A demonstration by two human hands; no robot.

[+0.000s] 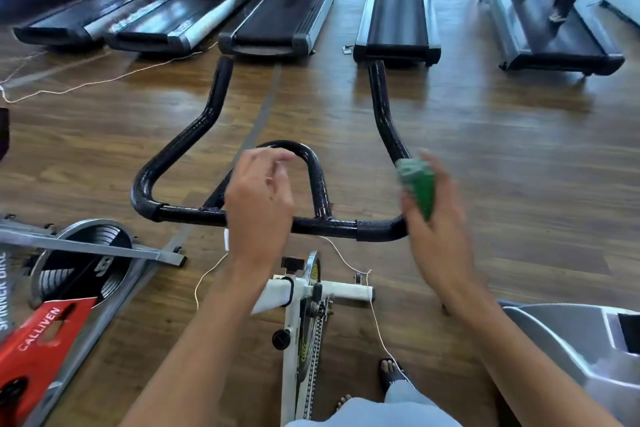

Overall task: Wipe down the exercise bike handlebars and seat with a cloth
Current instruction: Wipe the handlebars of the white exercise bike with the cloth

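We find the right hand (433, 218) gripping the cloth (417, 185) at the right bend of the handlebars (214, 215), whose horn runs away forward, while the left hand (258, 201) hovers loosely curled, holding nothing.

Handlebars in front of the person, treadmills in a row beyond

The handlebars (277, 218) span the middle, above the bike frame (298, 305). The left hand (258, 204) hangs over the crossbar at centre; the right hand (440, 229) holds a cloth (417, 185) against the right bend. Five treadmills (396, 17) line the far floor. A second bike (79, 263) lies to the left, and another machine (571, 340) sits at the lower right.
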